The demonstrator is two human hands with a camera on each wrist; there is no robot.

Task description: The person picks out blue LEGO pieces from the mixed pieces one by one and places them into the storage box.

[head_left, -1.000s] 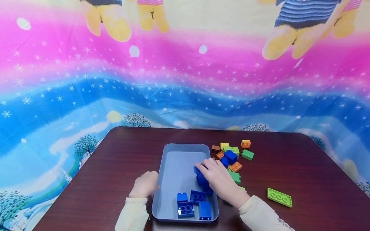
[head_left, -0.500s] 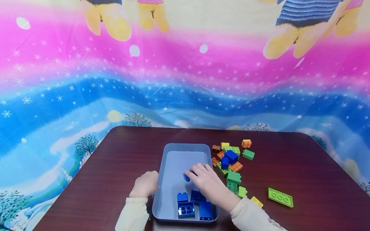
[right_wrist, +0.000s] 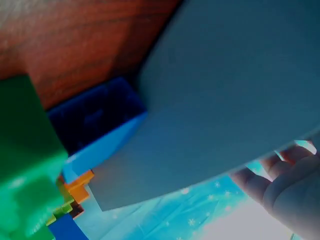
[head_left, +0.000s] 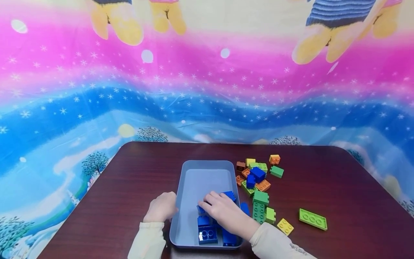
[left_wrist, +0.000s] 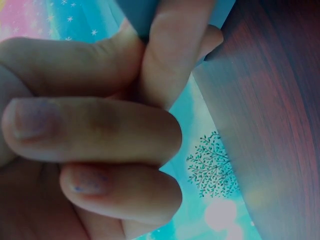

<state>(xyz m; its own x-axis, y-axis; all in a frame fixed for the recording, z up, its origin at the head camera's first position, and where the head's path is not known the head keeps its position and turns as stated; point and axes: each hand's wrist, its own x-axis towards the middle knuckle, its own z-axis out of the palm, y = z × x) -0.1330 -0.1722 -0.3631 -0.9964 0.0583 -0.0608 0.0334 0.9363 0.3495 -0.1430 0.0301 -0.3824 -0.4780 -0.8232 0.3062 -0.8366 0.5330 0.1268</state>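
Note:
My left hand [head_left: 162,207] grips the left rim of a grey-blue tray [head_left: 191,165]; in the left wrist view, its thumb and index finger pinch the tray's edge [left_wrist: 137,15], with the other fingers curled. Over the tray's front half, my right hand [head_left: 223,212] pinches a small blue brick [head_left: 201,209] at its fingertips. Below that lie more blue bricks, among them one with its hollow underside up [head_left: 207,235]. Another blue brick [head_left: 229,195] sits by the right wall. The right wrist view shows the right hand [right_wrist: 287,185] beyond the tray wall; its brick is hidden there.
Just outside the tray's right wall lies a blue brick [head_left: 244,208]. Beside it are green bricks [head_left: 260,198] and a mixed pile with a blue brick [head_left: 257,174] on top. Farther right are a yellow brick [head_left: 285,226] and a lime plate [head_left: 312,219].
My right hand has moved left and toward the tray's front with the small blue brick. A blue brick by the right wall and one outside it have come into sight. My left hand stays put.

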